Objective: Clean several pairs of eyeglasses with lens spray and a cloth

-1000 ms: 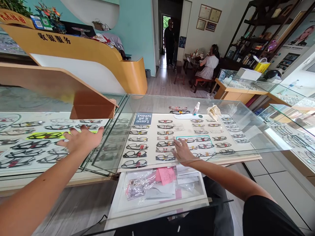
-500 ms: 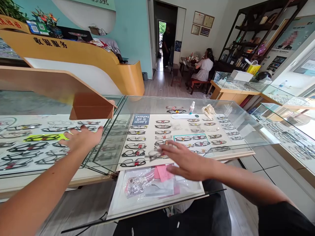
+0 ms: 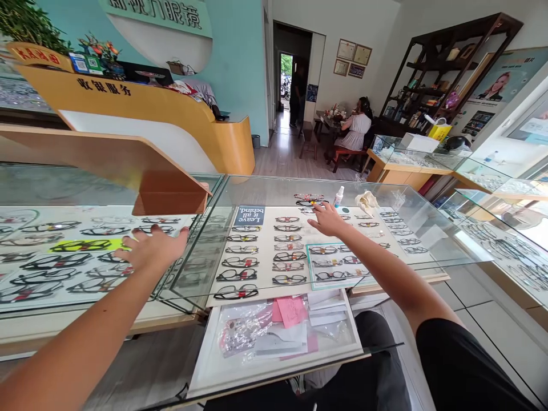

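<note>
My left hand (image 3: pixel 154 248) lies with fingers spread over the glass top of the left display case, above rows of eyeglasses; one dark pair (image 3: pixel 81 245) lies on a yellow-green strip. My right hand (image 3: pixel 329 220) reaches to the far side of the middle case, thumb and fingers apart. Its fingertips are at a dark pair of eyeglasses (image 3: pixel 306 202) near the back; whether they touch it I cannot tell. Behind that pair lies a reddish pair (image 3: pixel 309 196). A small white spray bottle (image 3: pixel 338 197) and a cream cloth (image 3: pixel 366 201) are to the right of this hand.
An open drawer (image 3: pixel 205 365) below the middle case holds plastic bags, a pink note (image 3: pixel 291 311) and white papers. A brown angled board (image 3: pixel 107 160) stands on the left case. More glass cases (image 3: pixel 411 162) are at right. A person (image 3: pixel 357 125) sits at the back table.
My right hand has moved forward from the near edge of the middle case to the eyeglasses at its back. My left hand stays spread on the left case. The view has tilted slightly upward.
</note>
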Available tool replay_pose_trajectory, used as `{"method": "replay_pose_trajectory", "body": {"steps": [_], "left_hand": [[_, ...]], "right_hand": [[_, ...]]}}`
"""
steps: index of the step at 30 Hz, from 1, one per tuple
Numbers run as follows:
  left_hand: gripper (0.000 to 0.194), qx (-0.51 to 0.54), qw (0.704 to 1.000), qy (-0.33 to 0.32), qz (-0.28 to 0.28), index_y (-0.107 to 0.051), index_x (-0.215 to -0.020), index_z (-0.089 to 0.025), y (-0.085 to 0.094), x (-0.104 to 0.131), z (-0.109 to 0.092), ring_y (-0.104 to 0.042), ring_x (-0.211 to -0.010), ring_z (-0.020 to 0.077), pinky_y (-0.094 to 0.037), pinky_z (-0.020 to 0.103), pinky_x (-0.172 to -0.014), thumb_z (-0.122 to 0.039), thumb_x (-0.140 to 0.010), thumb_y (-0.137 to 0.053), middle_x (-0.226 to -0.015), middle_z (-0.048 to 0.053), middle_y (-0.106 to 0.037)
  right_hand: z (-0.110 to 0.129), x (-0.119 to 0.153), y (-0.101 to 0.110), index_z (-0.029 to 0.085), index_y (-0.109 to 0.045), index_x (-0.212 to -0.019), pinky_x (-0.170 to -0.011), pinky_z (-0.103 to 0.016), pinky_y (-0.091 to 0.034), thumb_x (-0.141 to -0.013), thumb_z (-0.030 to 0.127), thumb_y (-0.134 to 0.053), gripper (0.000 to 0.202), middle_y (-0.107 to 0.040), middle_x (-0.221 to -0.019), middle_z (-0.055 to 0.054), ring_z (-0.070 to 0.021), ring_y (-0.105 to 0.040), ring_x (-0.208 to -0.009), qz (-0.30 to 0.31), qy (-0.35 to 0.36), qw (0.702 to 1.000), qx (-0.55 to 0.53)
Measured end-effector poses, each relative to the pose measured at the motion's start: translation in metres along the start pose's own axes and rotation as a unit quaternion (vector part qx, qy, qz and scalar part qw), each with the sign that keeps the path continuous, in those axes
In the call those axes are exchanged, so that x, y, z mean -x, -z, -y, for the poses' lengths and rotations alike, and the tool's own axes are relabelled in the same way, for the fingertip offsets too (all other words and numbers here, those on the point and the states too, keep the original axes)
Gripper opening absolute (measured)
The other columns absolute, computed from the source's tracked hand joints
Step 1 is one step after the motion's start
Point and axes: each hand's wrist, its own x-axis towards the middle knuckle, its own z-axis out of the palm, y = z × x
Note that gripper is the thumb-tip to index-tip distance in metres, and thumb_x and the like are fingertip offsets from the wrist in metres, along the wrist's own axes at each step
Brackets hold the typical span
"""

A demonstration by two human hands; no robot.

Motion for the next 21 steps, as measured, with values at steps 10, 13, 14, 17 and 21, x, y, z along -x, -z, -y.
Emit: {"method": "replay_pose_trajectory", "body": {"steps": [10, 13, 14, 17, 21], "left_hand": [[0.106, 0.004, 1.0, 0.011, 0.01, -0.051, -0.157, -0.003, -0.003, -0.005, -0.001, -0.025, -0.155, 0.0566, -0.026, 0.08, -0.116, -0.082, -0.091, -0.027, -0.165, 0.039, -0.036], [0.104, 0.003, 1.0, 0.007, 0.008, -0.051, -0.156, -0.004, -0.003, -0.004, -0.001, -0.026, -0.155, 0.0561, -0.027, 0.081, -0.114, -0.082, -0.092, -0.026, -0.164, 0.039, -0.037], [0.104, 0.002, 1.0, 0.005, 0.008, -0.051, -0.156, -0.004, -0.003, -0.003, -0.001, -0.026, -0.155, 0.0561, -0.027, 0.081, -0.114, -0.082, -0.092, -0.026, -0.164, 0.039, -0.037], [0.104, -0.002, 1.0, -0.001, 0.005, -0.05, -0.155, -0.003, -0.004, -0.002, 0.0, -0.027, -0.154, 0.0562, -0.029, 0.08, -0.113, -0.082, -0.093, -0.026, -0.163, 0.04, -0.038], [0.104, -0.009, 1.0, 0.002, 0.007, -0.048, -0.156, -0.002, -0.005, 0.0, -0.003, -0.027, -0.154, 0.0561, -0.029, 0.081, -0.113, -0.082, -0.094, -0.025, -0.163, 0.04, -0.036]], "right_hand": [[0.016, 0.004, 0.017, 0.005, -0.059, -0.155, -0.131, -0.057, -0.025, -0.114, 0.058, -0.029, 0.073, -0.033, -0.179, -0.017, -0.0431, -0.025, -0.164, 0.005, -0.014, 1.0, -0.015], [0.037, 0.047, 0.044, 0.011, -0.064, -0.15, -0.129, -0.056, -0.032, -0.114, 0.058, -0.032, 0.068, -0.041, -0.175, -0.018, -0.0404, -0.035, -0.16, -0.039, 0.036, 0.997, -0.054], [0.045, 0.068, 0.05, 0.013, -0.063, -0.151, -0.126, -0.055, -0.036, -0.113, 0.059, -0.034, 0.066, -0.05, -0.169, -0.018, -0.0387, -0.045, -0.153, -0.033, 0.06, 0.994, -0.08], [0.073, 0.142, 0.046, 0.025, -0.061, -0.154, -0.116, -0.051, -0.048, -0.111, 0.065, -0.039, 0.063, -0.069, -0.148, -0.013, -0.0343, -0.063, -0.135, 0.059, 0.164, 0.969, -0.175], [0.095, 0.216, -0.008, 0.024, -0.07, -0.145, -0.104, -0.047, -0.056, -0.104, 0.071, -0.051, 0.064, -0.074, -0.139, -0.015, -0.0333, -0.071, -0.122, 0.195, 0.248, 0.921, -0.229]]}}
